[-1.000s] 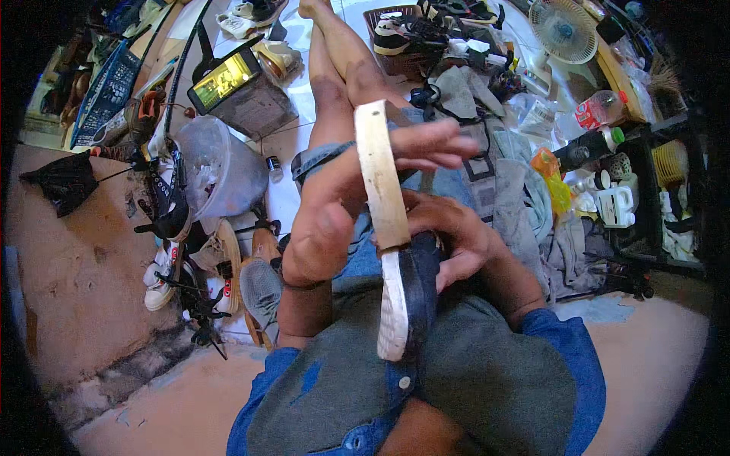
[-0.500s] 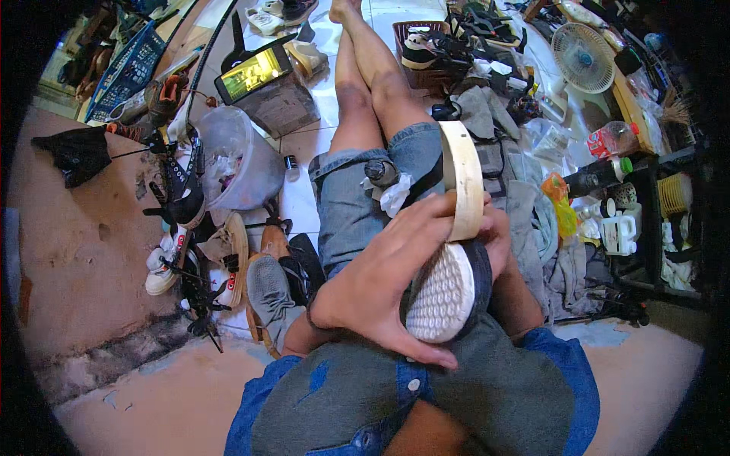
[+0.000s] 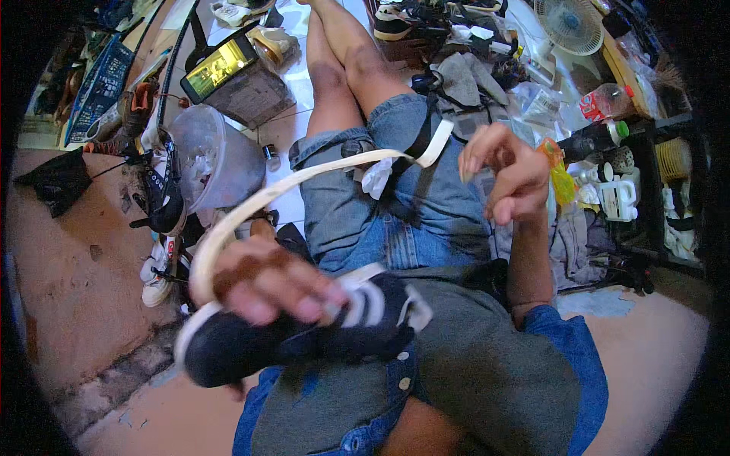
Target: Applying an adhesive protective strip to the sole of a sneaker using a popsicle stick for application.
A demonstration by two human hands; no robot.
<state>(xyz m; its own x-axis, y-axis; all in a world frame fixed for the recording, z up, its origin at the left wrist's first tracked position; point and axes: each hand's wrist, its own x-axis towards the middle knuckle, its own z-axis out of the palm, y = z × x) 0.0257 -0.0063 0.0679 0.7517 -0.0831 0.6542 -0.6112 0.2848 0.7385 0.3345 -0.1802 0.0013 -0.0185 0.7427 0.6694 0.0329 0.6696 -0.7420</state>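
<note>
My left hand (image 3: 266,285) grips a black shoe (image 3: 304,346) with white stripes, held tilted on its side in front of my torso at the lower left. A long cream rubber strip (image 3: 304,173) runs from the shoe's toe edge, curves up past my left hand and stretches over my lap, its far end bent upward. To the right of that end, my right hand (image 3: 508,171) is raised with loosely curled fingers apart and nothing between them. A dark small bottle (image 3: 357,146) and a crumpled white tissue (image 3: 376,178) lie on my denim shorts, partly behind the strip.
At left stand a translucent plastic bin (image 3: 220,159) and a phone (image 3: 220,70) propped on a box (image 3: 255,95). Several shoes, including a white sneaker (image 3: 158,277), crowd the left side. A fan (image 3: 570,24), a white jug (image 3: 617,199) and grey cloths (image 3: 574,247) are at right.
The shoe has swung left in my left hand and turned from sole-facing to showing its upper. My right hand has let go and moved up right. The strip's loop has opened out.
</note>
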